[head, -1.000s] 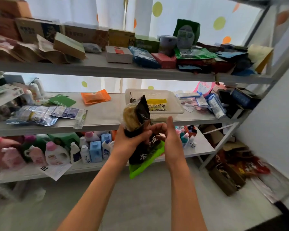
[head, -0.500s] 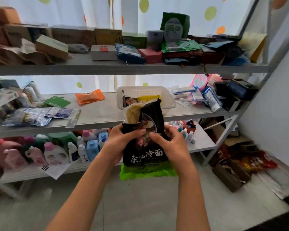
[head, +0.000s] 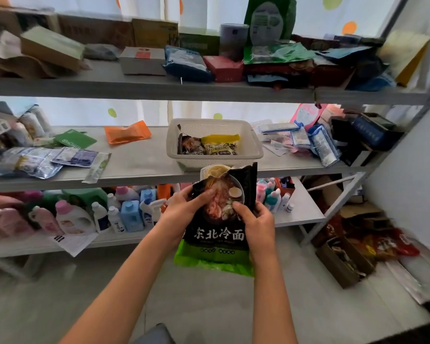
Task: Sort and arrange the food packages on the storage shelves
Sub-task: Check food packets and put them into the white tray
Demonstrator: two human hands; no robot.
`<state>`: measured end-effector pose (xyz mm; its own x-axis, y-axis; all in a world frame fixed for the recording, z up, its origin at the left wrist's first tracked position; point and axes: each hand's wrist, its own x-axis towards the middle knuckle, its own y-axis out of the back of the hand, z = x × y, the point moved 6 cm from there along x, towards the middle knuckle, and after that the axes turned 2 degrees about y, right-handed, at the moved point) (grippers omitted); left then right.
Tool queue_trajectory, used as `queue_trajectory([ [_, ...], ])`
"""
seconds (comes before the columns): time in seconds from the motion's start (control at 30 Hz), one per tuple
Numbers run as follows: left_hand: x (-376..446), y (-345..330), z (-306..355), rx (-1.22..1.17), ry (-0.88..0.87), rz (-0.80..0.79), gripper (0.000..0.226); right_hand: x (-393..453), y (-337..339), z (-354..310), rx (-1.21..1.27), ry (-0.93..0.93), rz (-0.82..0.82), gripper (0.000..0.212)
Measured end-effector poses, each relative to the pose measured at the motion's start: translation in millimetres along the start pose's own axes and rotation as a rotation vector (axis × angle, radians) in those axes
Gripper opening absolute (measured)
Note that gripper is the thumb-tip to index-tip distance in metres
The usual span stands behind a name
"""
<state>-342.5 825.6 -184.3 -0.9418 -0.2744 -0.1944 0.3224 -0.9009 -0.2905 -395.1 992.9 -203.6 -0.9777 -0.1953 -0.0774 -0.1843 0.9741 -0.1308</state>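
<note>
two hands on one noodle pack (head: pixel 219 234), held upright in the air in front of the middle shelf (head: pixel 139 167), just below the white basket (head: pixel 215 158). left hand (head: pixel 181 214) at the pack's left edge, thumb curled over the printed bowl picture, remaining fingers hidden behind. right hand (head: pixel 258 227) at the right edge, thumb pressed on the front, fingers wrapped round the back. black front with white characters, green strip along the bottom, pale noodle block showing at the top.

basket on the middle shelf, holding a yellow packet (head: pixel 220 145) and a dark packet (head: pixel 190 146) side by side. left of the basket, lying flat and well apart from it: orange pouch (head: pixel 127 132), green pouch (head: pixel 75 140), several clear sachets (head: pixel 47 160). right of the basket: blue-and-white packets (head: pixel 320 142), partly overlapping.

top shelf (head: pixel 144 85) crowded with brown boxes (head: pixel 97 31) along the back, a white box (head: pixel 142 60), a blue bag (head: pixel 186 64), a red box (head: pixel 224 68) and a tall green bag (head: pixel 269 19) standing upright behind.

bottom shelf (head: pixel 298 217) lined with bottles (head: pixel 129 214), pink, white and blue, mostly upright. cardboard box (head: pixel 343 261) on the floor at the right, red wrappers (head: pixel 387 244) beside it.
</note>
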Motion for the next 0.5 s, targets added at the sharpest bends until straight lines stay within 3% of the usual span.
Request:
queue_trajectory([
  [0.17,58,21,-4,0.162,0.038,-0.055,0.074,53,-11,10,-0.004,-0.052,0.052,0.021],
  [0.4,140,33,18,0.262,0.013,-0.106,0.074,139,-31,3,0.012,-0.099,0.107,0.014],
  [0.5,169,36,26,0.274,-0.017,-0.075,0.091,175,-38,4,0.016,-0.119,0.135,0.013],
])
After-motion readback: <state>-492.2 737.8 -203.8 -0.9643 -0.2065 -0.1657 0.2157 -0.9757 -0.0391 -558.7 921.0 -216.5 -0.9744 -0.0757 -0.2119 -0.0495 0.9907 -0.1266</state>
